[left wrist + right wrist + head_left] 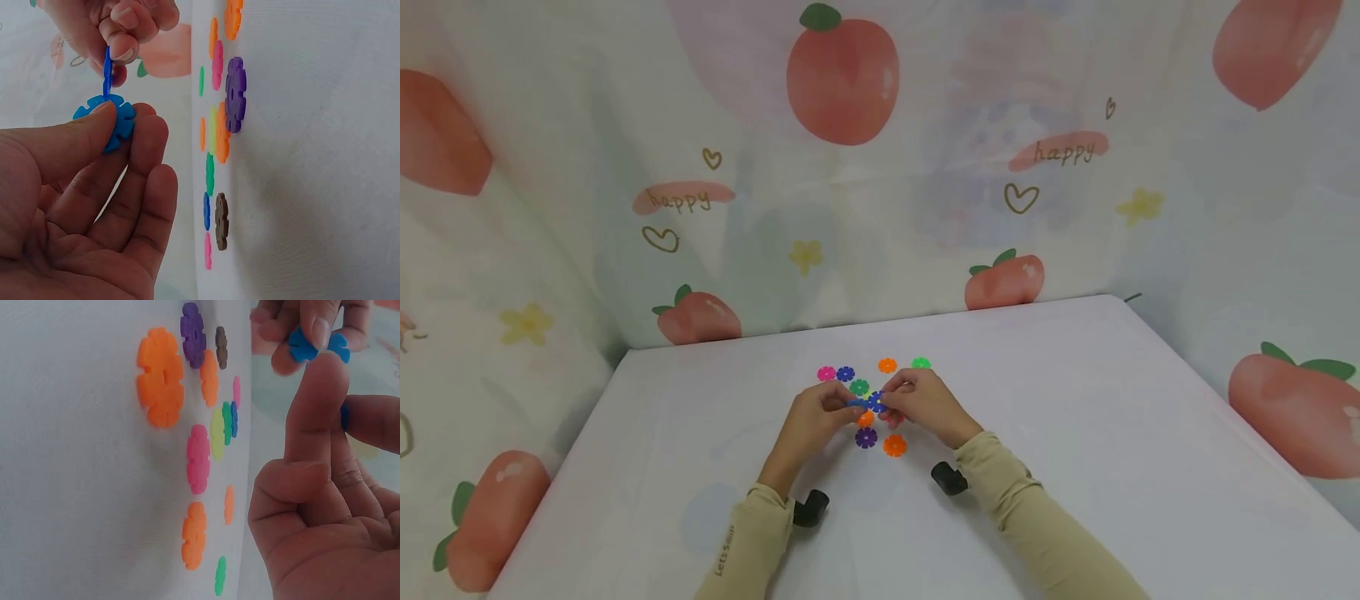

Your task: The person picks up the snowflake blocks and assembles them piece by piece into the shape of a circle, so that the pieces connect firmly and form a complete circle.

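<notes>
My left hand [811, 421] pinches a light blue snowflake disc [125, 120] between thumb and fingers, above the table. Facing it, my right hand [931, 404] pinches a dark blue snowflake disc [107, 74], which stands nearly at right angles to the light blue one. Their rims meet in the left wrist view; whether the slots interlock I cannot tell. In the right wrist view, fingers cover most of the dark blue disc [344, 417]. Below the hands lie a purple disc [866, 437] and an orange disc [895, 446].
More loose discs lie around the hands: pink [826, 373], blue [846, 373], green [859, 387], orange [887, 365], bright green [921, 363] and brown [222, 222]. A white cloth [1150, 433] covers the table. Fruit-patterned fabric [910, 208] hangs behind and at both sides.
</notes>
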`<state>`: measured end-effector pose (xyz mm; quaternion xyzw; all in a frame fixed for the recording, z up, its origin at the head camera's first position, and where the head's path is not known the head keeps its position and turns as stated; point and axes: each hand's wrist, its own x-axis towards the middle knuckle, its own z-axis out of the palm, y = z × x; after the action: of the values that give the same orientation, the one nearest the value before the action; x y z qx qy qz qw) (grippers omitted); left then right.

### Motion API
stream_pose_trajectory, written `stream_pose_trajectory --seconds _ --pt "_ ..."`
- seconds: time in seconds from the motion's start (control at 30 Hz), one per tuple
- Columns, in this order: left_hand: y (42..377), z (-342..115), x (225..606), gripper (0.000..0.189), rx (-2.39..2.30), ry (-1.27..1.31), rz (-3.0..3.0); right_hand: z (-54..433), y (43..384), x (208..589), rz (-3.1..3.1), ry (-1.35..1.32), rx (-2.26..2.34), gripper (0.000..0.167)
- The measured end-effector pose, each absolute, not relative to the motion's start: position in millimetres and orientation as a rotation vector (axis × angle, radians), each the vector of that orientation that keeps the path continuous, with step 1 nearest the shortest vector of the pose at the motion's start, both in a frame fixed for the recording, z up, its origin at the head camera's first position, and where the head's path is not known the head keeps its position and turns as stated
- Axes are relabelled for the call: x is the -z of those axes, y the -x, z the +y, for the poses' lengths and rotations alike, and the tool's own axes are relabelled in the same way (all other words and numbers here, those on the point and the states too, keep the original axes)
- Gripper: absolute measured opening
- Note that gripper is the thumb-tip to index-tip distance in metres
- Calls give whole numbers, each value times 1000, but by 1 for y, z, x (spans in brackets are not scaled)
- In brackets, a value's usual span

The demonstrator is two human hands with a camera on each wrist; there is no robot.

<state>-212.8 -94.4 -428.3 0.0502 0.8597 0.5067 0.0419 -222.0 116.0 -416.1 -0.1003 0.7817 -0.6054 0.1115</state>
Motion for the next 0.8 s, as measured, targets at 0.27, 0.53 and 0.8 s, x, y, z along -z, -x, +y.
stream_pose_trajectory --seconds 0.27,0.53,0.8 --pt "212 -93 431 8 -1612 -156 2578 113 222 415 2305 324 1751 12" --pt "213 -96 430 12 -1604 -215 2651 104 222 414 2287 324 1794 7" --pt "214 -99 431 13 -1613 -207 2681 95 225 417 2256 337 1834 8"
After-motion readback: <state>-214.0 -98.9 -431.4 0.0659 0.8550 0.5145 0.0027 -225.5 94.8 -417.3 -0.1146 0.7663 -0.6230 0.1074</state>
